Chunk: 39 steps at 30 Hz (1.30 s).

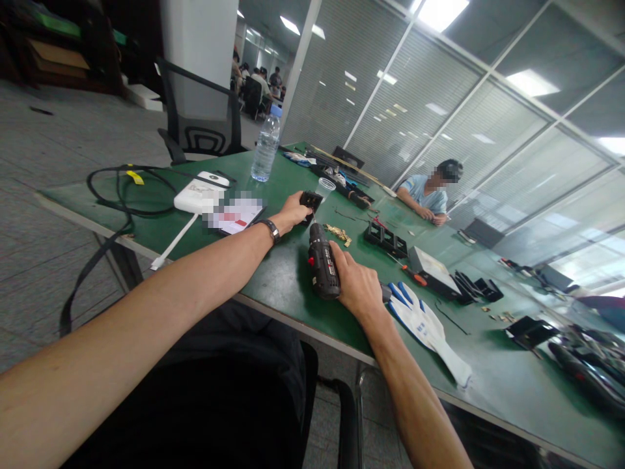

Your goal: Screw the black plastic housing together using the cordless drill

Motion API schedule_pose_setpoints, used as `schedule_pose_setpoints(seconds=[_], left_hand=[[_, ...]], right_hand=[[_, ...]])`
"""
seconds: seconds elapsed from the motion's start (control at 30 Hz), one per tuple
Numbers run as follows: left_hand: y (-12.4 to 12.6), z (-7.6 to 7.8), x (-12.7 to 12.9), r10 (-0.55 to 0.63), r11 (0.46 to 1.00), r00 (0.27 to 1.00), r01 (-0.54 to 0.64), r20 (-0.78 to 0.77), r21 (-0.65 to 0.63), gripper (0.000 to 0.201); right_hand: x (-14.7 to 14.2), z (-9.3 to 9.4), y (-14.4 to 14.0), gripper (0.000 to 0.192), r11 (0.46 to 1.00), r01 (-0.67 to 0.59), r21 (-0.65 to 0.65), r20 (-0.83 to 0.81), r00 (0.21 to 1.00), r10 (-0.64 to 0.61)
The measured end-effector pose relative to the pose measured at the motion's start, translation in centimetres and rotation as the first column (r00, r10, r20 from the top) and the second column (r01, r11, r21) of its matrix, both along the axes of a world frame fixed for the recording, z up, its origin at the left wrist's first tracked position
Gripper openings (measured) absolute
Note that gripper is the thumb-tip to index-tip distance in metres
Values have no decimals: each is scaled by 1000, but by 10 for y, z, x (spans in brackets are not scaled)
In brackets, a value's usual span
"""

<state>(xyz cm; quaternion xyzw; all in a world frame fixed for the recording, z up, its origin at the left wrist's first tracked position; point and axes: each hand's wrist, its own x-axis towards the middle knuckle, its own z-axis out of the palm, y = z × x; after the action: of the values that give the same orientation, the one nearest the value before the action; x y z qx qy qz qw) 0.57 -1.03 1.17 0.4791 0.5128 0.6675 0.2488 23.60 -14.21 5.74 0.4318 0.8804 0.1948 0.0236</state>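
My right hand grips a black electric screwdriver with red buttons, its bit pointing away from me toward a small black part. My left hand, a dark watch on its wrist, holds that black part down on the green table. The bit's tip sits at or just short of the part; contact is unclear. A pile of brass screws lies just right of the bit.
A white-and-blue glove lies by my right wrist. Nearby are a clear plastic cup, water bottle, white box, black cable, red-handled screwdriver and black brackets. A person sits at the far side.
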Motion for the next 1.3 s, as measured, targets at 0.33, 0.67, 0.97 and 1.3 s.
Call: schedule_pose_setpoints(seconds=[0.33,0.67,0.97,1.3], left_hand=[[0,1,1,1,1000,1000,-2,24,25,32],[-1,3,1,7,1000,998,-8,56,13,34],[-4,4,3,7,1000,999,-7,42,-5,31],[0,1,1,15,1000,999,-14,-34,13,31]], right_hand=[[2,-3,1,69,999,-35,31,-29,999,36],[4,-2,-1,63,995,-41,96,-53,998,46],[4,-1,-3,66,998,-8,67,-67,998,13],[4,-2,-3,66,998,-4,69,-101,995,11]])
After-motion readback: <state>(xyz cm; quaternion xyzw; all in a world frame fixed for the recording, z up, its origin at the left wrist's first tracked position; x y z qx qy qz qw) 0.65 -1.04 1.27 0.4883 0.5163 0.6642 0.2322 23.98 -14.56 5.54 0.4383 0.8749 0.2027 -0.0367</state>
